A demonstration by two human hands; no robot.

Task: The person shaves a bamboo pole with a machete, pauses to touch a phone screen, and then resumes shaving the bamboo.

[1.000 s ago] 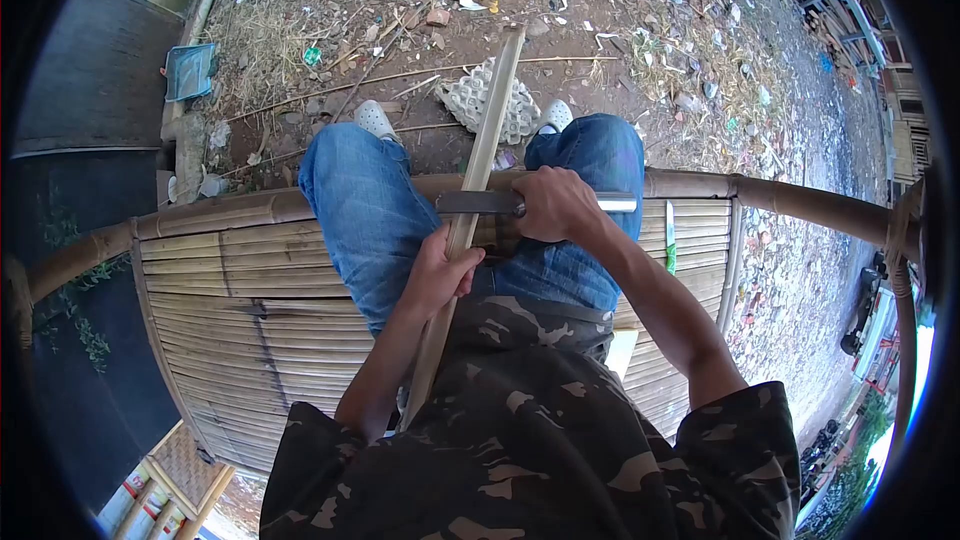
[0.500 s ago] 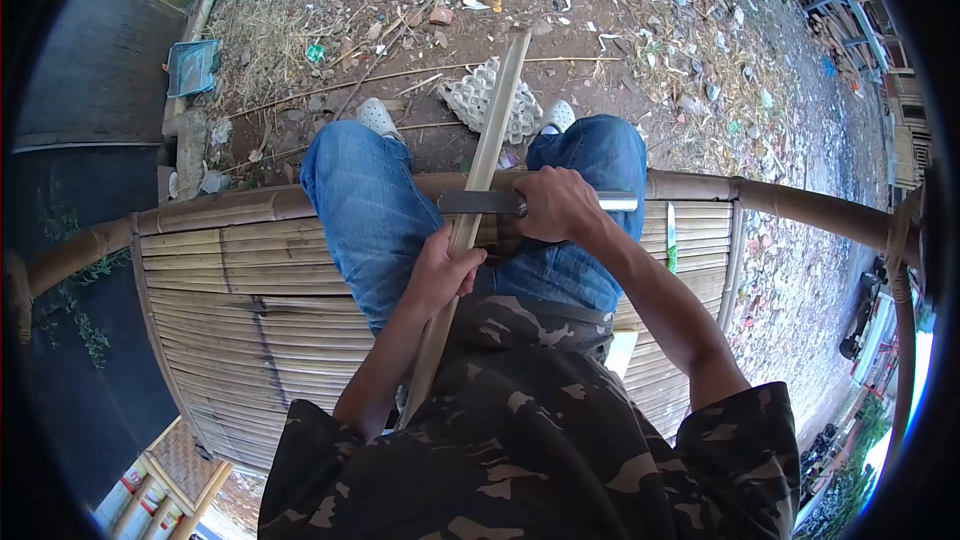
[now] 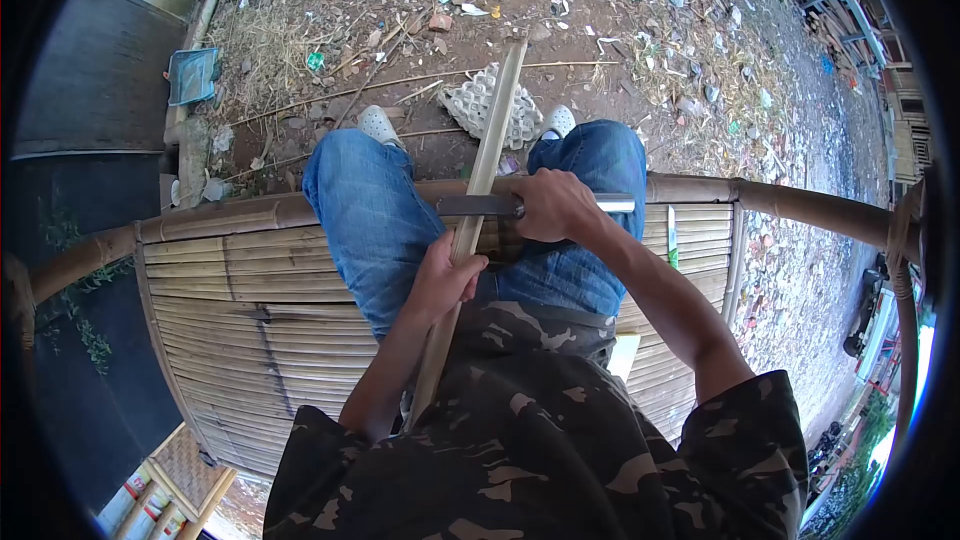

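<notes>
A long pale bamboo strip (image 3: 488, 150) runs from my lap out past my knees, over the ground. My left hand (image 3: 447, 275) is closed around it just below the blade. In my right hand (image 3: 558, 206) is a knife (image 3: 468, 205) with a dark, straight blade and a shiny metal tube handle. The blade lies across the strip, touching or very near it; the exact contact cannot be made out. Its handle end sticks out to the right of my fist.
I sit on a bamboo-slat bench (image 3: 240, 310) with a round front pole (image 3: 690, 186). A second knife-like blade (image 3: 672, 235) with a green part lies on the slats at right. A grey egg tray (image 3: 470, 105) and scattered litter lie on the ground; a blue crate (image 3: 193, 75) stands at left.
The strip's far tip sits slightly lower in view. Both hands keep the same grips, and the blade stays across the strip with hardly any shift.
</notes>
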